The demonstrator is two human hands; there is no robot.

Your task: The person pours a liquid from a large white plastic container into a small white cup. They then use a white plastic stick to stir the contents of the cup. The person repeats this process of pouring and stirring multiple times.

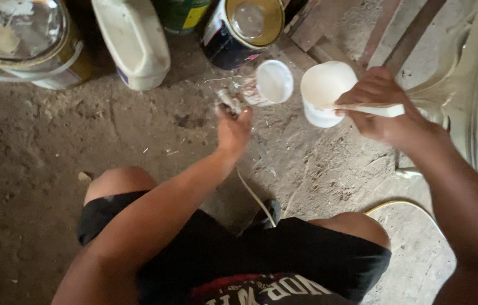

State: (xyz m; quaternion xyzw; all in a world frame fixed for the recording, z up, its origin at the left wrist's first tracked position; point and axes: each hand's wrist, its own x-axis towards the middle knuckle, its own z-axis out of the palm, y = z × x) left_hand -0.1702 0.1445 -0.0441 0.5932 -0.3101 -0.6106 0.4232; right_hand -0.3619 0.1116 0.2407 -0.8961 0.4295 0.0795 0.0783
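White cup (322,93) clamped by right hand (386,110) — left hand (233,129) grips spray gun (253,87) — cans crowd beyond.

Black shorts (233,248), bare arms; dark shirt w/ white print, prob.

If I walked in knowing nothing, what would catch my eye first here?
Probably the two bright white things at top centre: a white plastic cup with paint-coated rim, gripped by the right hand along with a white-smeared flat stick, and beside it a clear container with a round white mouth, which the left hand grips on its side. Behind them, on the dirt floor, stand a dark open paint tin and a white plastic jug.
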